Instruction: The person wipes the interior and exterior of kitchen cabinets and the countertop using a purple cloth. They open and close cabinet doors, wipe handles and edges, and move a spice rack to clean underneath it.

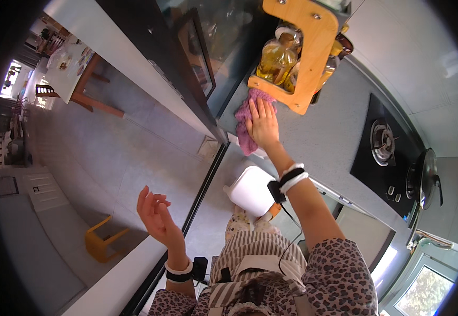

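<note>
My right hand (264, 124) lies flat with fingers spread on a crumpled pink-purple cloth (246, 139), holding it against the grey countertop (311, 134). Part of the cloth hangs over the counter's front edge. Just beyond my fingertips stands a wooden-sided rack (311, 59), its lower edge touching or nearly touching the cloth. Inside are several bottles, among them a clear bottle of yellow oil (275, 59). My left hand (158, 219) hangs in the air at the left, palm up with loosely curled fingers, and holds nothing.
A black gas hob (361, 162) is set into the counter at right, with a lidded pan (426, 177) on it. Below the counter edge stands a white bin (252, 189). A dark-framed glass door (195, 55) borders the counter's left end. A yellow stool (96, 245) is far left.
</note>
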`<move>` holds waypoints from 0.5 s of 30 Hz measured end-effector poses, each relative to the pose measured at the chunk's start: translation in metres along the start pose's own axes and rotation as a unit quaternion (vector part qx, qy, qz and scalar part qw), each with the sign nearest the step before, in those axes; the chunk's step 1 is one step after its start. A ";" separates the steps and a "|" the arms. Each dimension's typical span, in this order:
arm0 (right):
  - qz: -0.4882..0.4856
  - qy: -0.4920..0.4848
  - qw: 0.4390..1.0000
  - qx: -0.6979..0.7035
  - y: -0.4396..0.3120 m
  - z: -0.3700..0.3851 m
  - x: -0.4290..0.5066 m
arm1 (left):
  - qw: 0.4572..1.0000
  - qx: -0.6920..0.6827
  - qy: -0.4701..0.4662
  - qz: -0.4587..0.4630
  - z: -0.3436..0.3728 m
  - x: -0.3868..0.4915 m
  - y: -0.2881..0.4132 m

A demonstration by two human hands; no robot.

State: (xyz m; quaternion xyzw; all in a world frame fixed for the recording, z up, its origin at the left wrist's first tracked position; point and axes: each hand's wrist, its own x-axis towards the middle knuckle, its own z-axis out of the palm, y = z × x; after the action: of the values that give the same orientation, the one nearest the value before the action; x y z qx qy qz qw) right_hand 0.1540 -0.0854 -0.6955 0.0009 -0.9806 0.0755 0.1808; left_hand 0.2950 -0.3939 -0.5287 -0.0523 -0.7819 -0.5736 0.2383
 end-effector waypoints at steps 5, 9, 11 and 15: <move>0.051 -0.022 0.996 0.067 -0.018 0.016 0.038 | 0.997 -0.019 -0.045 -0.052 0.013 -0.007 -0.015; 0.052 -0.018 0.992 0.117 -0.044 0.026 0.048 | 0.997 -0.018 -0.074 -0.021 0.030 0.004 -0.021; 0.008 -0.040 0.984 0.173 -0.050 0.014 0.022 | 0.996 0.007 -0.082 0.030 0.039 0.020 -0.021; -0.026 0.007 0.975 0.220 -0.039 -0.007 -0.024 | 0.981 0.056 -0.099 0.157 0.065 0.071 -0.033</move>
State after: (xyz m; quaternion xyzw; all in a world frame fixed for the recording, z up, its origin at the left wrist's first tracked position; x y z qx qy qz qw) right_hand 0.1799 -0.1236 -0.6915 0.0652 -0.9384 0.2847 0.1847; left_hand 0.2011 -0.3588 -0.5413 -0.2174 -0.8148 -0.4763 0.2489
